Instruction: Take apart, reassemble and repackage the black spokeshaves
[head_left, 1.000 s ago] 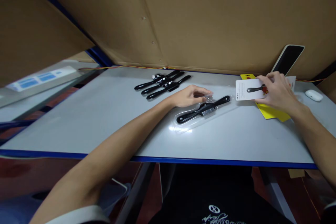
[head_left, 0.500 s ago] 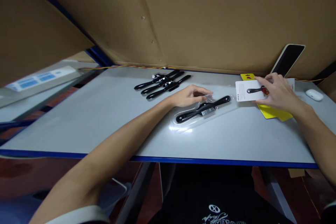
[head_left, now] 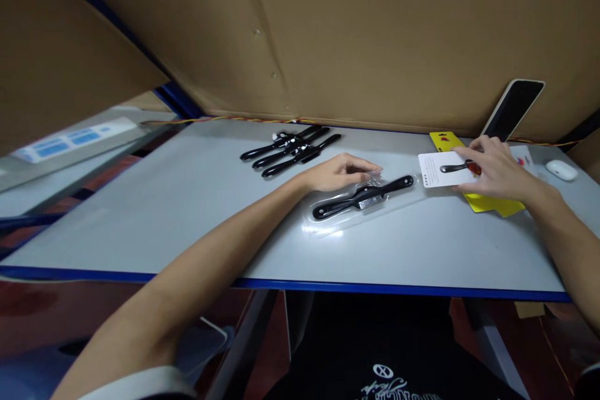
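Observation:
A black spokeshave (head_left: 363, 198) lies in a clear plastic blister pack (head_left: 323, 229) at the middle of the table. My left hand (head_left: 340, 172) rests at the pack's far edge, thumb and fingers closed on the plastic there. Further right, my right hand (head_left: 499, 165) grips a white printed card (head_left: 431, 172) that bears a picture of a black tool. The card is held over yellow cards (head_left: 492, 203), which are partly hidden by the hand. Beyond my left hand, three more black spokeshaves (head_left: 290, 150) lie side by side, unpackaged.
A phone (head_left: 514, 106) leans on the cardboard wall (head_left: 375, 37) at the back right. Near it sits a white earbud case (head_left: 561, 170). A red-and-yellow wire runs along the table's back edge. The blue front edge (head_left: 375, 287) is close to my body.
My right hand has shifted slightly toward me with the white card, whose left end now tilts a little lower. The spokeshave in its pack has moved very slightly; my left hand stays nearly still.

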Tool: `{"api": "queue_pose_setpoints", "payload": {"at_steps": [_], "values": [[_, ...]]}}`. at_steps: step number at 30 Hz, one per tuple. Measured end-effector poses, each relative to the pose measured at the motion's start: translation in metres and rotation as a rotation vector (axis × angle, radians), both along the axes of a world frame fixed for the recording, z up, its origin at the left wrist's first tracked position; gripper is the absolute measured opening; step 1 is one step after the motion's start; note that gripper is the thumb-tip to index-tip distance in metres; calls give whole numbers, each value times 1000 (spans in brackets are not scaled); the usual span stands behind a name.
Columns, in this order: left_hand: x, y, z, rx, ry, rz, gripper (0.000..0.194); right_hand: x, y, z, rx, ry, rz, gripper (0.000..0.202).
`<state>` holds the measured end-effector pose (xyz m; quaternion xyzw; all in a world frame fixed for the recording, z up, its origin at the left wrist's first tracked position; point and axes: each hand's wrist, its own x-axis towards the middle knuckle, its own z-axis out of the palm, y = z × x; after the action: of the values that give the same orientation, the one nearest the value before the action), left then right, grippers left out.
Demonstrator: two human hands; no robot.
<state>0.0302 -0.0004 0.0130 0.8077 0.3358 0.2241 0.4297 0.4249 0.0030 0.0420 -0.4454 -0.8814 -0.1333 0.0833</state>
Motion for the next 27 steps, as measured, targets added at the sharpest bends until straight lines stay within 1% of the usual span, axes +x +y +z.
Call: {"api": "queue_pose_setpoints", "payload": {"at_steps": [3, 9, 17, 20, 27], "values": [[-1, 0, 1, 15, 29, -32, 39, -3, -3, 2, -52, 1, 19, 61], [-1, 1, 2, 17, 47, -48, 38, -7, -8, 11, -148, -41, -14, 56], [-2, 0, 5, 54, 101, -58, 40, -9, -8, 10, -194, -28, -11, 51], [-2, -1, 6, 61, 109, -59, 41, -13, -12, 11, -185, -18, 15, 51], [-2, -1, 3, 80, 81, -65, 43, -16, -15, 6, -90, 14, 78, 65]]}}
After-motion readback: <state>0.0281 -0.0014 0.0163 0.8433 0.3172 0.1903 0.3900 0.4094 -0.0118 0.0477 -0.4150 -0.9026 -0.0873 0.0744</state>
